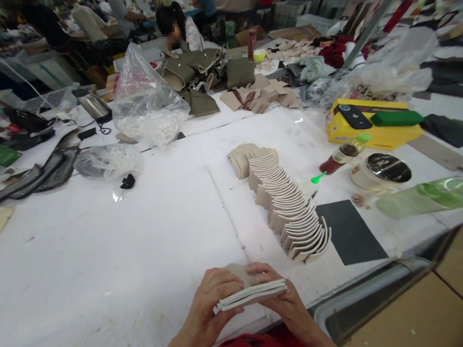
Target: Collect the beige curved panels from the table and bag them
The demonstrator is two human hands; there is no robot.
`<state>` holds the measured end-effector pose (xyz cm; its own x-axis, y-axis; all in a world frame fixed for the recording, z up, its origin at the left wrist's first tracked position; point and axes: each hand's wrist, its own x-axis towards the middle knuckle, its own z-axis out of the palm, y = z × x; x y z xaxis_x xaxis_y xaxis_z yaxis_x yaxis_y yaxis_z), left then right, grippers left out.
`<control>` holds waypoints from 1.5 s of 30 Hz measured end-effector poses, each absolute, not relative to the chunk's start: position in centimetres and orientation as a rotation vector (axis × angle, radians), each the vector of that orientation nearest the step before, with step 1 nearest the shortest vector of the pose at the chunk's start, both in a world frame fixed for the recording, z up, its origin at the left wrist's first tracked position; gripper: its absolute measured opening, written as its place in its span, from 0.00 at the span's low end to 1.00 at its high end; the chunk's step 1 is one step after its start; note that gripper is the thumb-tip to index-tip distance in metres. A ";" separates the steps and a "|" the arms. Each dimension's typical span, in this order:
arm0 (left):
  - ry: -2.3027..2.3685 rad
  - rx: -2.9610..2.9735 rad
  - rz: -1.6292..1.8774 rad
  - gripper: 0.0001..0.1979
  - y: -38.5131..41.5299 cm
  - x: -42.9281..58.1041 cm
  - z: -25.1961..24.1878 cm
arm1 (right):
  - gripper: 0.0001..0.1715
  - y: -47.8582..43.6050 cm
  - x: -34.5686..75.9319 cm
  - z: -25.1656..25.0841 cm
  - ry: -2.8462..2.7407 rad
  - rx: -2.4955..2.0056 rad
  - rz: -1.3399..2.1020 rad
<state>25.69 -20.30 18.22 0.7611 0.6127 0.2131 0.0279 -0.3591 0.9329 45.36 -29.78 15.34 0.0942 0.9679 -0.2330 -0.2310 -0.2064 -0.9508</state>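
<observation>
A small stack of beige leather-like pieces [252,294] with pale edges is held between my two hands near the table's front edge. My left hand [217,299] grips the stack's left end, fingers over the top and thumb below. At the other end, my right hand [277,287] is closed around the stack, its fingers partly hidden behind the pieces. Beyond my hands stands a long row of similar curved beige pieces [288,206], set on edge close together. Flatter beige pieces [242,161] lie at the row's far end.
Right of the row are a dark square sheet [352,232], a small green-tipped bottle [314,182], a drink bottle [344,153], a metal-lined bowl [382,172] and a yellow box [371,133]. Plastic bags [149,104] and olive pieces [198,76] lie farther back. Other people work in the background.
</observation>
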 end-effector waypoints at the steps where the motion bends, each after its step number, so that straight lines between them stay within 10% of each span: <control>1: 0.492 1.853 0.662 0.10 -20.1 25.7 18.2 | 0.15 -29.7 45.3 15.3 -0.845 -1.254 1.372; 23: 0.670 1.420 0.430 0.19 -18.9 26.9 17.4 | 0.17 -32.0 47.8 13.7 -1.025 -1.557 1.234; 33: 0.720 1.898 0.368 0.07 -18.9 29.5 21.2 | 0.12 -33.2 49.0 15.1 -1.090 -1.538 1.231; 45: 0.872 2.211 0.458 0.14 -21.9 30.8 21.0 | 0.12 -33.9 48.8 14.7 -1.099 -1.570 1.168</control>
<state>30.82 -21.86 21.03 0.7103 0.7010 0.0647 0.4514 -0.5240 0.7223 48.79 -33.92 14.69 0.1713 0.9629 -0.2083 0.1492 -0.2344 -0.9606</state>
